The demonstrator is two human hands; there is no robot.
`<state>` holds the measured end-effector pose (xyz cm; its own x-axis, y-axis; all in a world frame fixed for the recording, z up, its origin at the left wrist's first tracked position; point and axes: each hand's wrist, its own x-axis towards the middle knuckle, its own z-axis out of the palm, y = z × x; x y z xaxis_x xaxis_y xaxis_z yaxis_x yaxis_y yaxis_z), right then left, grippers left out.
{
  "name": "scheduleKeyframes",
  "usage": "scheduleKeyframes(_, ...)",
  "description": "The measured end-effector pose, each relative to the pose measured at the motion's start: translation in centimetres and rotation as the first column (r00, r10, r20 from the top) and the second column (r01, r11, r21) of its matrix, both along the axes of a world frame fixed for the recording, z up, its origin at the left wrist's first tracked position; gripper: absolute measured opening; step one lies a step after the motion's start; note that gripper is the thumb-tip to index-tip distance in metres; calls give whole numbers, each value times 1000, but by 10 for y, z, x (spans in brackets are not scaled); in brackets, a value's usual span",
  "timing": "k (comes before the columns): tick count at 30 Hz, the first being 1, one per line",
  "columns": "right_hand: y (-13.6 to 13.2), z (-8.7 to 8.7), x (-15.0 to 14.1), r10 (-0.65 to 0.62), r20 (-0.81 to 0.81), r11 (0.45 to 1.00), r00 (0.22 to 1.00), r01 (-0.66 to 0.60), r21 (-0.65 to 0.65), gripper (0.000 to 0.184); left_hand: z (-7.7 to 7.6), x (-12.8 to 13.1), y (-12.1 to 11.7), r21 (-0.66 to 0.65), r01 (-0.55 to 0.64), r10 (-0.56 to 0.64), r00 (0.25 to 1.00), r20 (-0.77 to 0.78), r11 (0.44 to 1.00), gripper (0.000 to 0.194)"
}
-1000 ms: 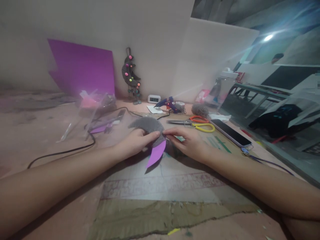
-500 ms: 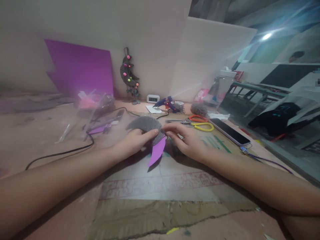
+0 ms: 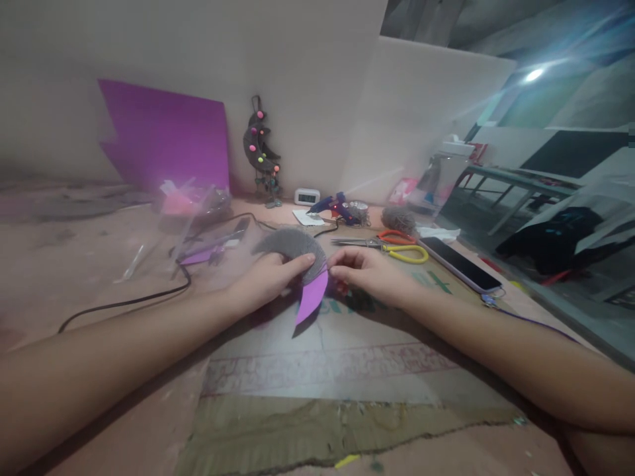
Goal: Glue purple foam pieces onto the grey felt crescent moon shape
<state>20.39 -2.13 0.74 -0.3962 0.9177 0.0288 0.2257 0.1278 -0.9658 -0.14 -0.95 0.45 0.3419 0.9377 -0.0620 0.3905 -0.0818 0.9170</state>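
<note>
A purple crescent cutout (image 3: 312, 299) is wrapped in grey yarn (image 3: 294, 243) over most of its length, and its lower pointed tip is bare. My left hand (image 3: 268, 276) grips the wrapped part, the thumb pressed on top and the other fingers beneath, mostly hidden. Close to the crescent's right edge, my right hand (image 3: 367, 270) is closed in a pinch on a thin grey strand at the border between wrapped and bare purple. Below both hands lies a cardboard sheet (image 3: 278, 430).
Behind my hands are scissors (image 3: 404, 250), a blue glue gun (image 3: 337, 206), a white digital clock (image 3: 307, 196) and a grey yarn ball (image 3: 398, 219). A phone (image 3: 459, 264) lies right. A decorated crescent (image 3: 258, 149) and purple sheet (image 3: 169, 139) lean on the wall.
My right hand's fingers have shifted around the crescent's right edge and now sit slightly away from it. My left hand keeps its grip; the crescent has tilted only a little.
</note>
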Motion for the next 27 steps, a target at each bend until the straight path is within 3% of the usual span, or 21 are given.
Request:
scheduleKeyframes(5, 0, 2, 2, -140, 125, 982, 982, 122, 143, 16, 4, 1, -5, -37, 16, -19, 998, -67, 999, 48)
scheduleKeyframes(11, -2, -1, 1, -155, 112, 969, 982, 129, 210, 18, 4, 0, -5, -33, 50, -52, 996, -70, 998, 49)
scheduleKeyframes(17, -3, -2, 0, -150, 85, 976, 985, 134, 172, 18, -1, -2, -2, -47, 86, -89, 994, -63, 995, 50)
scheduleKeyframes(22, -3, -1, 0, -146, 0, 980, 989, 145, 136, 28, -6, -1, 1, 13, 47, -47, 998, -29, 999, 51)
scheduleKeyframes(25, -1, -3, 2, -251, -101, 938, 963, 267, 220, 32, -10, -1, 3, 13, 9, -9, 1000, -14, 1000, 53)
scheduleKeyframes(27, 0, -4, 3, -307, -69, 893, 949, 312, 324, 27, -11, -2, 4, 4, -13, 13, 1000, -17, 1000, 55)
